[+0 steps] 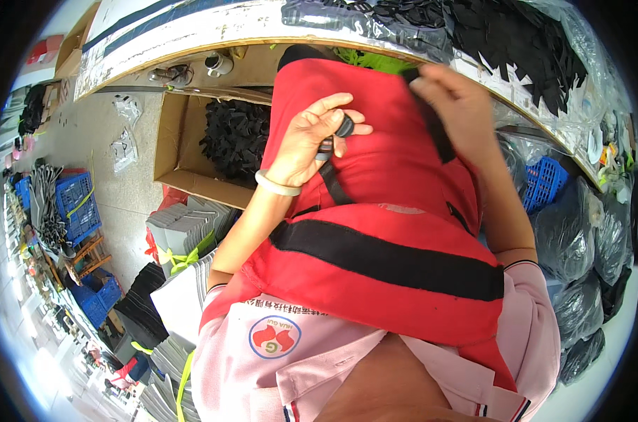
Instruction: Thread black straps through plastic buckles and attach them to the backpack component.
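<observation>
A red fabric piece (382, 211) with black bands lies draped over my lap and chest. My left hand (312, 137) rests on its upper part and pinches a small black buckle (341, 128) threaded on a black strap (331, 179). A pale bangle circles that wrist. My right hand (452, 95) grips another black strap (437, 133) near the fabric's top right edge, just below the table edge (213, 43).
An open cardboard box (181, 137) holds black cut pieces to the left. Stacks of grey sheets (185, 228) tied with green bands sit beside my left arm. Blue crates (76, 204) stand on the floor. Black plastic-wrapped bundles (579, 239) pile up at right.
</observation>
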A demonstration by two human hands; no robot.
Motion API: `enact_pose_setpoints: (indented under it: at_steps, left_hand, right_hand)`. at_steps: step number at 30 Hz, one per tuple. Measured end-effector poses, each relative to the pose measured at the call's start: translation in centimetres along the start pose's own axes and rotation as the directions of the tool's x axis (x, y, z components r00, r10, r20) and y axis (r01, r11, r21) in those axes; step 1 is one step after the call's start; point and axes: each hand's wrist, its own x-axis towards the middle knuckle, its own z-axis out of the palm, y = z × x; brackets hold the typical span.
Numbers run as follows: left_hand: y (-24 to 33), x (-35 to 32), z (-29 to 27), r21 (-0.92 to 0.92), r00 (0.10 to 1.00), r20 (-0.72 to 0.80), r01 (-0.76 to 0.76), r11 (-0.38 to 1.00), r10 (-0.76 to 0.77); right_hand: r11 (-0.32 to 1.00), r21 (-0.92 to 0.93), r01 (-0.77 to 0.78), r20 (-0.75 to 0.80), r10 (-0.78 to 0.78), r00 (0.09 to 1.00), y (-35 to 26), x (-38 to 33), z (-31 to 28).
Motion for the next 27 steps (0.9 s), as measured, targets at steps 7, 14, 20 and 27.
enact_pose_setpoints:
  at_steps: [7, 14, 20, 27]
  left_hand:
    - [-1.0, 0.4, -0.7, 0.027, 0.998, -0.049, -0.046, 0.999, 0.048]
    - [-1.7, 0.3, -0.3, 0.328, 0.981, -0.09, -0.133, 0.935, 0.171]
    - [-1.8, 0.3, -0.2, 0.446, 0.959, -0.224, -0.058, 0.893, 0.175]
    - [-2.6, 0.6, -0.1, 0.531, 0.94, -0.222, -0.106, 0.84, 0.259]
  right_hand:
    - [0.88, 0.352, -0.318, 0.381, 0.176, 0.908, 0.7, -1.4, 4.7]
    - [0.878, 0.332, -0.345, 0.427, 0.186, 0.885, 0.9, -1.3, 5.7]
    - [0.786, 0.315, -0.532, 0.541, 0.312, 0.781, 0.8, -1.9, 6.4]
    - [0.729, 0.335, -0.596, 0.499, 0.4, 0.769, 1.7, -2.0, 7.1]
